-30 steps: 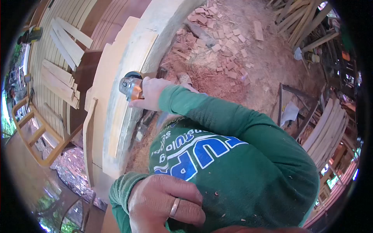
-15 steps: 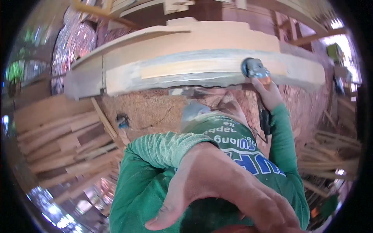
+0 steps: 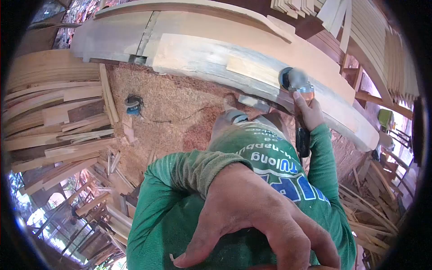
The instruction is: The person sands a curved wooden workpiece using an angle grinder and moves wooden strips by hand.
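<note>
My right hand is wrapped around an angle grinder, holding it near its head. The dark disc of the grinder is against the grey-streaked, curved wooden board. A black part of the tool hangs below my hand, in front of my shirt. Close to the camera, my left hand is raised before my chest, thumb apart and fingers bent but spread. It holds nothing that I can see, though some fingertips are hidden at the bottom edge.
Stacked wooden planks lie at the left, and more strips at the right. A blue power tool with a cord rests on the sawdust-covered ground. Upright slats stand at the back right.
My view has turned, so the board now slopes down to the right. The grinder is nearer the board's lower right part. My left hand stays raised, its fingers now more spread.
</note>
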`<state>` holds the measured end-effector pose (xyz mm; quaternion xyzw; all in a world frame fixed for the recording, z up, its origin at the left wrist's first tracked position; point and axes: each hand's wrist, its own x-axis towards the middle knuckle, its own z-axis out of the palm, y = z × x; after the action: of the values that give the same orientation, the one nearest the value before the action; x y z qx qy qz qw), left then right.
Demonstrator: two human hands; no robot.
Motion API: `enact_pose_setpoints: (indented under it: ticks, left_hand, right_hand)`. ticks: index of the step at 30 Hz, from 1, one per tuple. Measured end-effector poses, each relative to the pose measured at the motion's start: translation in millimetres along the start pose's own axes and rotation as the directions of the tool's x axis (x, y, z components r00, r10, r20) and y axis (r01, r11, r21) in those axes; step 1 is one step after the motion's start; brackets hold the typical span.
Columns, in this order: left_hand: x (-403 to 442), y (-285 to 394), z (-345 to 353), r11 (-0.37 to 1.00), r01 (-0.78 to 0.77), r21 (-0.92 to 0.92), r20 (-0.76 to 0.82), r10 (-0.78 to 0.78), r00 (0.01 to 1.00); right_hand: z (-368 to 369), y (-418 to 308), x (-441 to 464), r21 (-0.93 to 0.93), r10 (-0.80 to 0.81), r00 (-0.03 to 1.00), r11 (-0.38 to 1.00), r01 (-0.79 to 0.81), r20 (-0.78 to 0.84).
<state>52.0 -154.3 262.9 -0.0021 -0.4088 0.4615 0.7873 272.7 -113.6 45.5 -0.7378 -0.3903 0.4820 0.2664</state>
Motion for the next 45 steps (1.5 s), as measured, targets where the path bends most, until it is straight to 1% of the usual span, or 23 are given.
enact_pose_setpoints:
  ticks: [3, 4, 8, 11, 15, 16, 17, 18, 19, 21, 24, 26, 28, 30, 31, 32, 34, 36, 37, 38, 39, 41, 45]
  left_hand:
    - [3, 17, 2, 0.998, 0.047, 0.035, 0.075, -0.049, 0.996]
    - [6, 24, 4, 0.995, 0.069, 0.076, 0.048, -0.073, 0.996]
    - [26, 64, 9, 0.918, 0.289, 0.272, -0.108, -0.269, 0.957]
    - [37, 91, 7, 0.854, 0.408, 0.323, -0.221, -0.351, 0.910]
    - [55, 127, -5, 0.776, 0.511, 0.370, -0.315, -0.413, 0.855]
    - [56, 132, -9, 0.753, 0.540, 0.375, -0.339, -0.430, 0.836]
    - [55, 131, -14, 0.715, 0.577, 0.393, -0.355, -0.461, 0.813]
    - [49, 127, -17, 0.656, 0.611, 0.442, -0.365, -0.491, 0.791]
    - [40, 120, -20, 0.584, 0.637, 0.503, -0.369, -0.521, 0.770]
    - [21, 113, -33, 0.365, 0.569, 0.736, -0.289, -0.591, 0.753]
    - [14, 154, -32, 0.011, 0.488, 0.873, -0.356, -0.669, 0.652]
    - [-5, 184, -40, -0.193, 0.504, 0.842, -0.476, -0.705, 0.526]
    - [-26, 221, -53, -0.423, 0.419, 0.803, -0.593, -0.628, 0.504]
    - [-66, 266, -60, -0.655, 0.509, 0.559, -0.826, -0.384, 0.413]
    - [-81, 288, -62, -0.875, 0.187, 0.447, -0.858, -0.361, 0.365]
    - [-114, 310, -59, -0.926, 0.354, 0.127, -0.940, 0.002, 0.341]
    - [-170, 339, -64, -0.946, -0.057, -0.319, -0.944, 0.322, -0.065]
    - [-270, 374, -92, -0.953, -0.064, -0.298, -0.778, 0.281, -0.562]
    - [-290, 366, -78, -0.972, 0.156, -0.178, -0.857, 0.076, -0.509]
    - [-401, 384, -67, -0.885, 0.379, -0.270, -0.936, 0.149, -0.318]
    - [-442, 387, -61, -0.856, 0.451, -0.253, -0.955, 0.146, -0.258]
    - [-450, 376, -66, -0.870, 0.401, -0.286, -0.937, 0.167, -0.306]
    - [-421, 390, -82, -0.910, 0.327, -0.254, -0.938, 0.148, -0.315]
  right_hand:
    - [21, -29, -2, 0.009, 0.035, 0.999, 0.999, -0.035, 0.033]
    - [19, -36, -4, -0.117, 0.062, 0.998, 0.991, -0.059, 0.024]
    - [11, -2, -1, 0.012, 0.081, 0.987, 0.997, -0.080, -0.137]
    - [-19, 18, -18, 0.199, 0.254, 0.966, 0.951, -0.238, -0.057]
    - [-18, 25, -20, 0.214, 0.233, 0.972, 0.949, -0.230, 0.010]
    - [-4, 4, -19, 0.102, 0.283, 0.959, 0.953, -0.284, 0.022]
    - [18, -17, -17, 0.099, 0.204, 0.978, 0.973, -0.207, 0.042]
    - [39, -39, -16, 0.099, 0.123, 0.991, 0.987, -0.129, 0.061]
    - [53, -63, -9, 0.024, 0.187, 0.971, 0.981, -0.193, 0.152]
    - [79, -85, 2, 0.028, 0.081, 0.971, 0.996, -0.089, 0.226]
    - [103, -84, 23, -0.113, 0.044, 0.970, 0.994, -0.017, 0.241]
    - [108, -103, 25, -0.226, 0.052, 0.971, 0.974, 0.002, 0.234]
    - [105, -92, 27, -0.241, 0.061, 0.976, 0.970, -0.009, 0.207]
    - [94, -84, 21, -0.175, 0.044, 0.977, 0.985, -0.007, 0.208]
    - [85, -82, 13, -0.102, 0.014, 0.975, 0.995, 0.009, 0.223]
    - [81, -81, 10, -0.029, -0.017, 0.971, 0.999, 0.024, 0.238]
    - [86, -81, 9, 0.035, -0.022, 0.962, 0.999, 0.013, 0.272]
    - [102, -77, 13, 0.092, -0.066, 0.951, 0.995, 0.040, 0.302]
    - [110, -88, 17, 0.034, -0.028, 0.937, 0.999, 0.017, 0.349]
    - [120, -99, 17, 0.045, -0.020, 0.949, 0.999, 0.006, 0.315]
    - [123, -106, 21, -0.049, 0.023, 0.946, 0.999, -0.007, 0.323]
    - [126, -100, 30, -0.226, 0.072, 0.951, 0.974, -0.002, 0.299]
    - [104, -91, 12, -0.249, 0.101, 0.976, 0.967, -0.050, 0.194]
